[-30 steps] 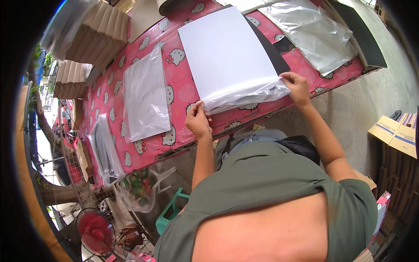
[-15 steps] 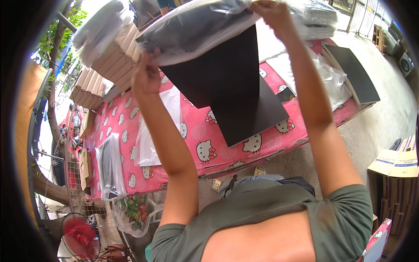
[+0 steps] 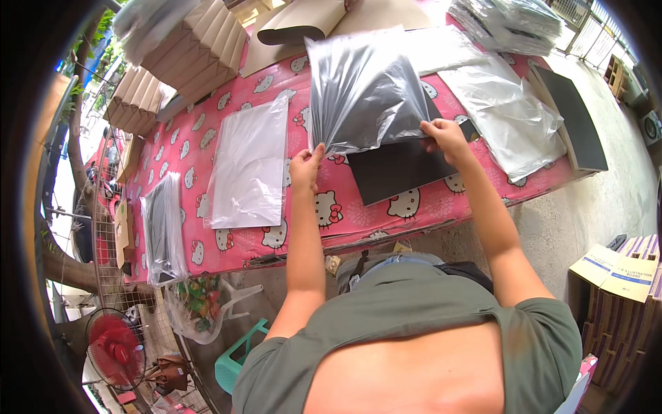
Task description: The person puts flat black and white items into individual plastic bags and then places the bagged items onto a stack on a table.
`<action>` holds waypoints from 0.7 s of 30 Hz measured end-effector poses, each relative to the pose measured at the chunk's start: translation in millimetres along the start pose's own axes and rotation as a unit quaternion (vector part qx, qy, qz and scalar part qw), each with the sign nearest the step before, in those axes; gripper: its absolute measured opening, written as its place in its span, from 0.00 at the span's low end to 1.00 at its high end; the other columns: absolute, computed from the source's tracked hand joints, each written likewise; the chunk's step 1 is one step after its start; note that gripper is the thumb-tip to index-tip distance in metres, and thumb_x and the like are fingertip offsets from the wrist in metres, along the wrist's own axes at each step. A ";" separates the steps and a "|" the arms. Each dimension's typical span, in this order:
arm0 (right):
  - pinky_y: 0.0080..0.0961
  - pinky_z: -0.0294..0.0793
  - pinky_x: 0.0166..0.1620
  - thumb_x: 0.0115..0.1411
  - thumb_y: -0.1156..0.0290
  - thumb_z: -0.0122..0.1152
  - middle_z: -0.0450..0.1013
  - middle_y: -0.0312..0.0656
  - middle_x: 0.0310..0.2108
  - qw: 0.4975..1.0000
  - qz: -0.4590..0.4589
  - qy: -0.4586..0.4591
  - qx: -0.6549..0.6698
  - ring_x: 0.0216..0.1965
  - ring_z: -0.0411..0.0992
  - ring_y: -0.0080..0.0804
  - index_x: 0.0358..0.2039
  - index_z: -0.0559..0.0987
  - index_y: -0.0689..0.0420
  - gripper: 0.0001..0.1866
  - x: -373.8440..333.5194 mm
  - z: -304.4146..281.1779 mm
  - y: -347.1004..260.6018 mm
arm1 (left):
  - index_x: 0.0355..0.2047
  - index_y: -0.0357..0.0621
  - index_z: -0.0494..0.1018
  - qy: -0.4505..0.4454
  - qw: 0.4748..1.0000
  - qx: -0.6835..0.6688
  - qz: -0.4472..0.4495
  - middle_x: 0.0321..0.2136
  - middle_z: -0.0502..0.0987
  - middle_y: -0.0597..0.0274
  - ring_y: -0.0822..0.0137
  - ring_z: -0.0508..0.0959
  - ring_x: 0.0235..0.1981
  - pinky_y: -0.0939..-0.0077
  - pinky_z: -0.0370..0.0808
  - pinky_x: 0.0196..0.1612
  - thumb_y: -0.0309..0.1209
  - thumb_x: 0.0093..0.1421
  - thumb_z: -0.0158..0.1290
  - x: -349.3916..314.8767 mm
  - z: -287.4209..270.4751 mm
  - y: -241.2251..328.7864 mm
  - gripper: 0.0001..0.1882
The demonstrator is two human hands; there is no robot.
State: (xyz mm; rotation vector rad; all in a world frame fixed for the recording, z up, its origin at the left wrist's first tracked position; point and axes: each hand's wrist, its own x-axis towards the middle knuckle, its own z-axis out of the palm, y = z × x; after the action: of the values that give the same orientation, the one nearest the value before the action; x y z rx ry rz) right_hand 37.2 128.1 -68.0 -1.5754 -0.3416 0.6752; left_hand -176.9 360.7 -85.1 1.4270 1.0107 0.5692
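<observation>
A clear plastic bag [image 3: 369,86] with a black board inside lies over the far-middle part of the table. Its near edge is pinched at both corners. My left hand [image 3: 307,169] is closed on the left corner, where the plastic gathers into creases. At the right corner my right hand [image 3: 447,141] grips the plastic between thumb and fingers. Beneath and nearer to me is another black board [image 3: 403,172], partly covered by the bag. To the left, a white sheet-like pack in clear plastic [image 3: 248,165] lies flat.
A pink patterned cloth [image 3: 189,231] covers the table. Stacked brown packs [image 3: 196,62] stand far left, bagged black boards [image 3: 162,228] near left. Empty-looking plastic bags [image 3: 507,114] and a black-topped stack [image 3: 571,114] lie right. Brown paper [image 3: 303,21] curls at the back.
Both hands have come down toward me from their raised position. The black board that hung below the bag now shows inside the plastic, and the bag rests low over the table.
</observation>
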 end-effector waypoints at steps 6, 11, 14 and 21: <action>0.15 0.61 0.12 0.55 0.65 0.54 0.67 0.34 0.12 0.992 0.104 -0.066 0.020 0.10 0.66 0.19 0.21 0.72 0.60 0.12 -102.1 13.1 19.5 | 0.36 0.37 0.63 0.084 0.836 -0.536 -0.085 0.33 0.70 0.59 0.62 0.73 0.34 0.66 0.75 0.39 0.26 0.55 0.50 -85.3 10.4 -36.5 0.10; 0.16 0.60 0.12 0.56 0.63 0.53 0.67 0.33 0.12 0.962 0.103 -0.208 -0.144 0.10 0.64 0.17 0.18 0.71 0.61 0.16 -156.9 51.2 -3.5 | 0.45 0.35 0.59 0.375 0.860 -0.340 -0.062 0.42 0.66 0.51 0.65 0.67 0.42 0.72 0.65 0.46 0.30 0.57 0.48 -69.1 8.8 -9.3 0.18; 0.15 0.63 0.14 0.56 0.66 0.53 0.69 0.34 0.15 0.922 0.076 -0.331 -0.189 0.13 0.65 0.15 0.20 0.73 0.62 0.13 -162.1 41.2 -23.9 | 0.43 0.35 0.58 0.420 0.862 -0.284 0.025 0.40 0.66 0.55 0.65 0.68 0.38 0.71 0.66 0.42 0.29 0.55 0.49 -56.3 -51.8 -0.8 0.18; 0.20 0.66 0.25 0.52 0.65 0.58 0.72 0.38 0.17 0.947 -0.111 0.123 -0.275 0.19 0.68 0.19 0.23 0.78 0.60 0.10 -84.5 -94.2 -22.4 | 0.44 0.32 0.64 0.651 0.740 0.106 0.132 0.42 0.68 0.40 0.49 0.71 0.41 0.63 0.69 0.44 0.26 0.57 0.38 -32.5 -236.0 -25.5 0.16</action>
State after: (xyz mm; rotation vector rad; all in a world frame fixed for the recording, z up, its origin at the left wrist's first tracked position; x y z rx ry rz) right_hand 31.9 6.2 -27.7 -2.0869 -0.5425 0.2050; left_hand -396.0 456.3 -68.4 1.2635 1.9981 1.8618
